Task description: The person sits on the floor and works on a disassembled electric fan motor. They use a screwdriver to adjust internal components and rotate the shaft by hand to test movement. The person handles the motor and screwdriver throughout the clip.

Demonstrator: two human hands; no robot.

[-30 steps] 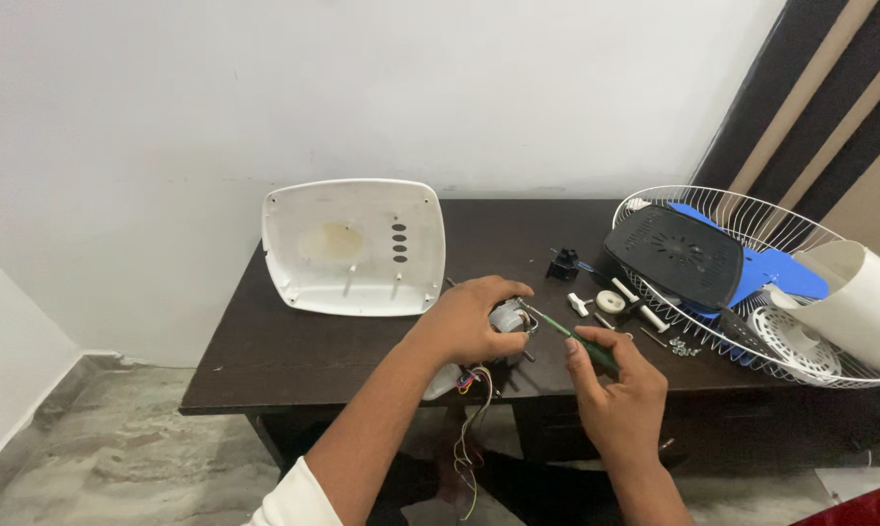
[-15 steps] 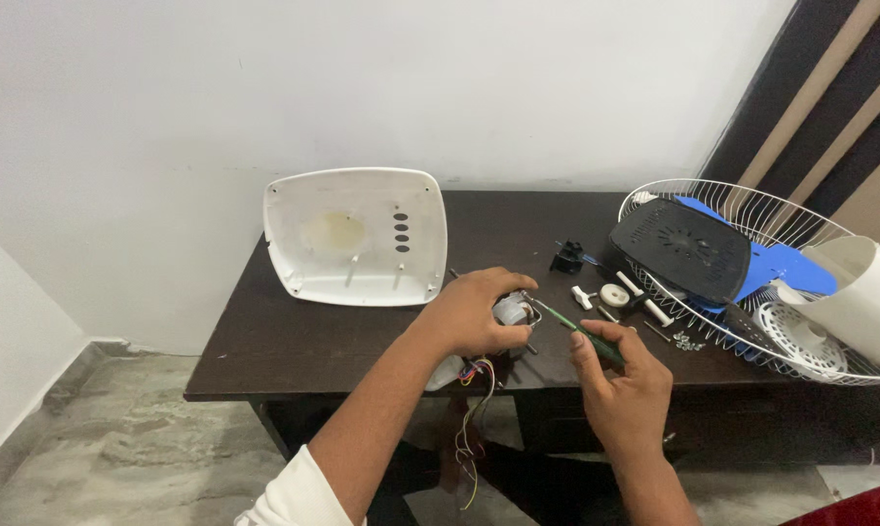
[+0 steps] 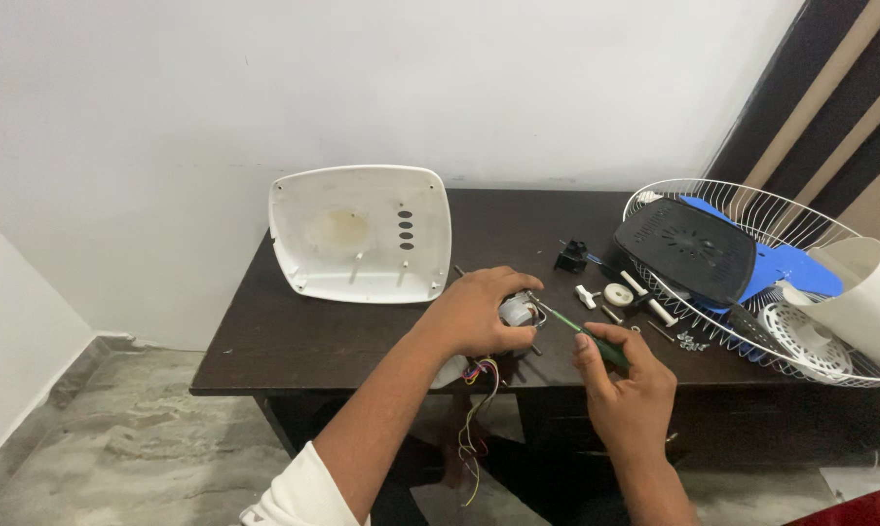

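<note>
My left hand (image 3: 479,314) grips a small grey fan motor (image 3: 519,310) just above the dark wooden table (image 3: 294,346), near its front edge. Coloured wires (image 3: 474,414) hang from the motor below the table edge. My right hand (image 3: 627,388) holds a green-handled screwdriver (image 3: 584,332), whose thin shaft points up-left to the motor. Both hands are close together at the table's front middle.
A white plastic fan housing (image 3: 360,232) leans at the back left. On the right lies a white wire grille (image 3: 751,282) with a black cover (image 3: 688,248), a blue blade (image 3: 786,263) and a white shell (image 3: 863,302). Small knobs and screws (image 3: 620,294) lie between.
The camera view has shifted slightly. Both hands stay on the motor and the screwdriver, with the tool still at the motor.
</note>
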